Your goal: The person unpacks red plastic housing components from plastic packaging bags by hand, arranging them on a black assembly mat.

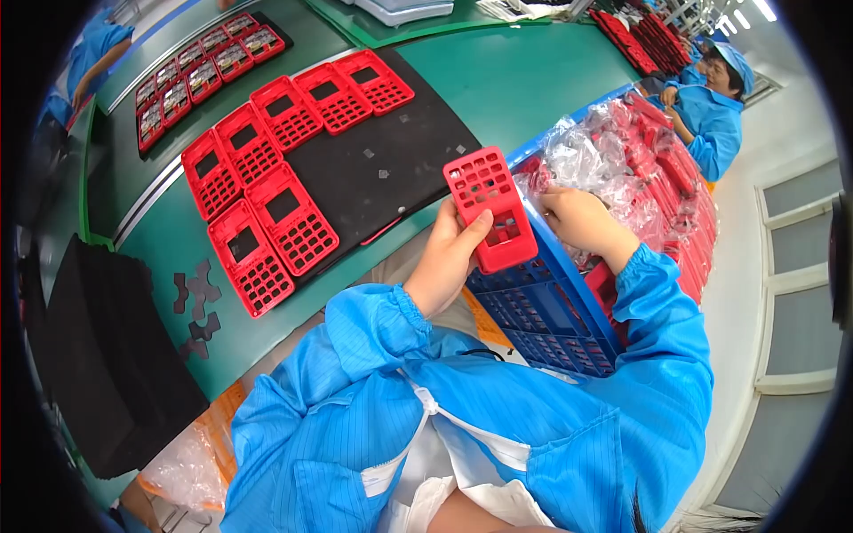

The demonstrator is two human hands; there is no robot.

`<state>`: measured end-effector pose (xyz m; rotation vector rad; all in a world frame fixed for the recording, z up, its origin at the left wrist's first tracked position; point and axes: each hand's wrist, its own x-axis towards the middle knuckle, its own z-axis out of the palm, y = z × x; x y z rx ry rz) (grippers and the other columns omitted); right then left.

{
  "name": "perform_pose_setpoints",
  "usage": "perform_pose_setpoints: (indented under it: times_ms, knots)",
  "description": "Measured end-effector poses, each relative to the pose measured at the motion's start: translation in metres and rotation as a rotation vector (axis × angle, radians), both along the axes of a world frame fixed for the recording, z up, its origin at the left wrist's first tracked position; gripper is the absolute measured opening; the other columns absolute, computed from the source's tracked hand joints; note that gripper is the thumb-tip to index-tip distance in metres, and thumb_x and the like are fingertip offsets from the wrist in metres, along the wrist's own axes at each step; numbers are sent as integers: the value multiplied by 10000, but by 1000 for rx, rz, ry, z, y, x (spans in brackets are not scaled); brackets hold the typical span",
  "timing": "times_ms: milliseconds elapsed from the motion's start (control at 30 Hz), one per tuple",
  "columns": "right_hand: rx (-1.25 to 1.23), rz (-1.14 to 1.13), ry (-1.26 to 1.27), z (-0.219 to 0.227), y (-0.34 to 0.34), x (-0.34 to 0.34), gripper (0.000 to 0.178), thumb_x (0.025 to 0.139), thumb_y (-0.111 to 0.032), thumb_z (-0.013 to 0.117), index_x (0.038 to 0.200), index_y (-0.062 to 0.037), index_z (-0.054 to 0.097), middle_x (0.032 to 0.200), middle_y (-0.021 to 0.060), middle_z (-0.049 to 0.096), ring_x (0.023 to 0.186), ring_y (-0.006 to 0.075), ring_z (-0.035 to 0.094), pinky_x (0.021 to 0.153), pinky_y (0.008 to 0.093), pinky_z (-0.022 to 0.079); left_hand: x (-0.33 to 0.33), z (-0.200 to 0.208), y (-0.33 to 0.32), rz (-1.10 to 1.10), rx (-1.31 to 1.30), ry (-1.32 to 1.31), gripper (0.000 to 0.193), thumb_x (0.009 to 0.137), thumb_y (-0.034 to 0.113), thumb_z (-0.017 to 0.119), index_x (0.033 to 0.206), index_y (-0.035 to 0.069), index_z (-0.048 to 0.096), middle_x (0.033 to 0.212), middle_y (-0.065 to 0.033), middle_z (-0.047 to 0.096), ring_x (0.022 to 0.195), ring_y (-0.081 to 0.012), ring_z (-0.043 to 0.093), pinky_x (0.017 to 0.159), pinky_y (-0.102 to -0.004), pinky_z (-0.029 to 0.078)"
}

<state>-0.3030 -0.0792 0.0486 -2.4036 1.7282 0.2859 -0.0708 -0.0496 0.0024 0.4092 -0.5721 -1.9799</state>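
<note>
My left hand (447, 258) holds up a red plastic device casing (487, 197) with rows of keypad holes and a larger opening, its thumb across the front. Beside it, my right hand (586, 229) reaches over the rim of a blue crate (542, 311), fingers curled down among clear plastic bags (582, 160) and red parts (662, 200). Whatever those fingers grip is hidden. Several similar red casings (293, 233) lie in two rows along the left and far edges of a black mat (391, 160), each with a window opening and keypad holes.
Left on the green table (533, 71) stand a stack of dark sheets (107, 355) and small grey cut pieces (201, 298). Farther off, red casings with parts inside (204, 80) sit in rows. A co-worker in blue (715, 115) sits beyond the crate; another person (102, 40) is far left.
</note>
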Motion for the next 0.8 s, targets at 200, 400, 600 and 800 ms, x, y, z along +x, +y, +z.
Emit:
perform_pose_setpoints:
  times_ms: [200,400,600,800]
  knots:
    - [257,125,-194,16,-17,3,307,782,-53,532,1068,7,625,1075,212,616,1007,329,599,860,383,470,18,-3,18,-116,147,128,470,952,218,531,1354,73,336,1306,-96,473,1190,-219,501,970,-401,449]
    - [-459,-22,-266,44,-35,-14,208,841,-147,575,1005,-22,601,980,162,624,949,326,587,824,402,461,35,3,23,-131,116,93,470,944,227,548,1343,67,358,1293,-91,492,1177,-209,515,968,-389,451]
    - [-423,420,-13,-16,-23,17,223,769,-135,566,958,-20,597,994,120,546,961,302,546,864,373,440,40,-2,27,-115,110,58,453,950,220,536,1340,73,362,1291,-87,493,1179,-208,514,958,-388,459]
    - [-70,395,-72,-18,-39,18,254,781,-142,563,992,-12,618,1053,189,612,975,361,579,860,404,462,38,-3,28,-112,122,77,434,953,211,527,1334,75,367,1285,-84,495,1170,-209,519,957,-391,459]
